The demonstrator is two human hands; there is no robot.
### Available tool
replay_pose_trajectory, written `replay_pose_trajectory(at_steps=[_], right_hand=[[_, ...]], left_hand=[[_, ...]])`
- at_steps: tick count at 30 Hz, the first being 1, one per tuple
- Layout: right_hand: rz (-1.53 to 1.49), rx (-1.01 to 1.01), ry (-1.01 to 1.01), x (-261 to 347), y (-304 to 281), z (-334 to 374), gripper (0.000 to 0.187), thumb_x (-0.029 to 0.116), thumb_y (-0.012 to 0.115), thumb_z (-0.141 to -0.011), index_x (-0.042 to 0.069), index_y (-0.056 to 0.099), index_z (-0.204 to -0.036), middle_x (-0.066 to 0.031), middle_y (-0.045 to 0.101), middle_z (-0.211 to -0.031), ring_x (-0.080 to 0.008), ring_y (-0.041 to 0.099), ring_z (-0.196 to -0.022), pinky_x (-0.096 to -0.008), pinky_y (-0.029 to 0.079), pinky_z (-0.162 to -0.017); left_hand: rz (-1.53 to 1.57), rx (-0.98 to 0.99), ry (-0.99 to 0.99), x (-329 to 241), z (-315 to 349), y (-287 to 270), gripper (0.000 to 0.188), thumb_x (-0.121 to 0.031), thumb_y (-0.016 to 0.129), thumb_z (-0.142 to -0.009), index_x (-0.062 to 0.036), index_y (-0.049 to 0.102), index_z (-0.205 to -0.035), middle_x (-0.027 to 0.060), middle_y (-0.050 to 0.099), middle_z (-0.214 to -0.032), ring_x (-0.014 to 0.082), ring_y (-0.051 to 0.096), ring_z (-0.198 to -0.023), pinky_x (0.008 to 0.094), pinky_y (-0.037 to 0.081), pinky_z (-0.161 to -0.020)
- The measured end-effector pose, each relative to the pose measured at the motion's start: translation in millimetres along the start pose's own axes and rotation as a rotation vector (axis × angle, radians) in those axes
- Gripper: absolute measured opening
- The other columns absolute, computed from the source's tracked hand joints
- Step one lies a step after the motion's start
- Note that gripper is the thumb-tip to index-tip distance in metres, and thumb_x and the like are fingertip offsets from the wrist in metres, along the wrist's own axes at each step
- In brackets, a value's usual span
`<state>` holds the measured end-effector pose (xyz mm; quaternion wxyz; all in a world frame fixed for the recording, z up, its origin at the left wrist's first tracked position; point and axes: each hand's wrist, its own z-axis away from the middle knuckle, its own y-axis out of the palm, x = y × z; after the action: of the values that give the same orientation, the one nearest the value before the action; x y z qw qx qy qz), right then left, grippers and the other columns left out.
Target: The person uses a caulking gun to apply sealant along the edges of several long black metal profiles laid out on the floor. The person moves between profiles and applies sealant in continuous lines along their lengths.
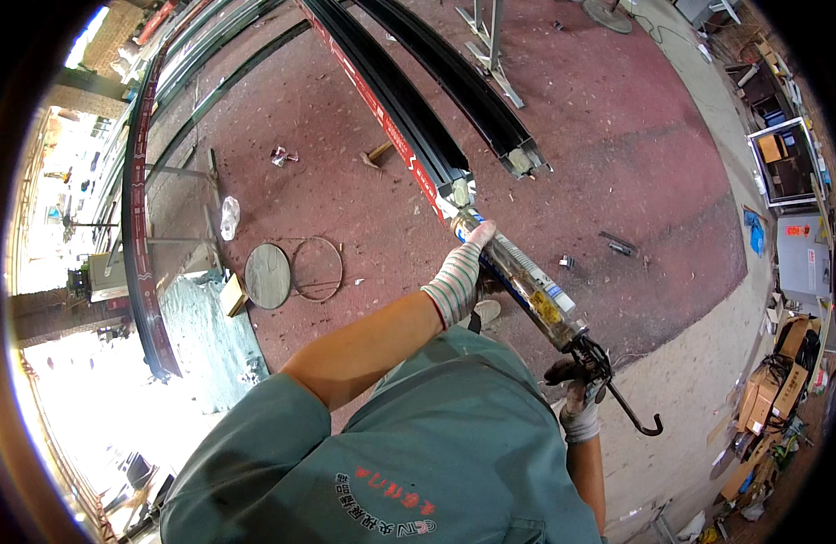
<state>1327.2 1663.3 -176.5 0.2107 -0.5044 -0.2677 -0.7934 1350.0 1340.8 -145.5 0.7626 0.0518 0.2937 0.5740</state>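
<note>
A caulking gun (pixel 529 288) with a sealant tube in it slants across in front of me. My left hand (pixel 456 279), in a striped white glove, is closed around the tube's front part. At the rear, my right hand (pixel 579 406), in a dark-palmed glove, grips the handle; its fingers are partly hidden. The gun's front end meets or nearly meets the cut end of a long black frame profile (pixel 395 109) with red-and-white film along its side. A pale block (pixel 460 192) shows in that end. A second black profile (pixel 459 86) lies to its right.
A hammer (pixel 374 156), a round grey disc (pixel 267 276) and a wire ring (pixel 338 272) lie on the red floor. A film-covered profile (pixel 139 218) stands at left. Metal stand legs (pixel 496 68) are at the back; cardboard boxes (pixel 769 394) pile at right.
</note>
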Motion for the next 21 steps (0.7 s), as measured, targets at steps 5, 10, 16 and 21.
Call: replay_pose_trajectory(at_steps=[5,10,16,21], right_hand=[[-0.032,0.058,0.011,-2,-6,3,0.035,0.029,0.048,-0.095,0.003,0.059,-0.114,-0.0102,0.065,-0.1,-0.0227,0.062,-0.088,-0.0372,0.051,-0.08],[-0.022,0.077,0.059,10,-2,0,0.038,0.034,0.049,-0.094,0.003,0.059,-0.113,-0.0108,0.065,-0.097,-0.0231,0.061,-0.085,-0.0372,0.051,-0.076],[-0.049,0.086,0.066,-12,-18,7,0.042,0.036,0.058,-0.09,0.003,0.056,-0.116,-0.01,0.064,-0.097,-0.0216,0.06,-0.083,-0.036,0.05,-0.072],[0.223,0.113,0.043,8,-10,7,0.045,0.037,0.056,-0.091,0.005,0.052,-0.122,-0.0088,0.064,-0.097,-0.0205,0.059,-0.083,-0.0351,0.049,-0.073]], left_hand=[[0.019,-0.001,-0.031,5,2,-1,0.047,-0.049,0.062,-0.087,-0.0063,0.054,-0.106,0.0114,0.062,-0.093,0.0254,0.065,-0.082,0.0447,0.057,-0.075],[0.026,-0.033,-0.03,13,-6,-5,0.04,-0.048,0.06,-0.089,-0.0098,0.057,-0.103,0.0069,0.062,-0.088,0.022,0.064,-0.078,0.0423,0.055,-0.071],[0.027,-0.065,-0.044,25,-21,-12,0.04,-0.047,0.061,-0.088,-0.01,0.057,-0.103,0.0068,0.062,-0.089,0.0224,0.064,-0.079,0.0435,0.055,-0.072],[0.048,-0.029,-0.02,46,-48,-32,0.037,-0.045,0.061,-0.089,-0.0101,0.057,-0.101,0.0073,0.062,-0.088,0.0221,0.064,-0.078,0.0434,0.055,-0.073]])
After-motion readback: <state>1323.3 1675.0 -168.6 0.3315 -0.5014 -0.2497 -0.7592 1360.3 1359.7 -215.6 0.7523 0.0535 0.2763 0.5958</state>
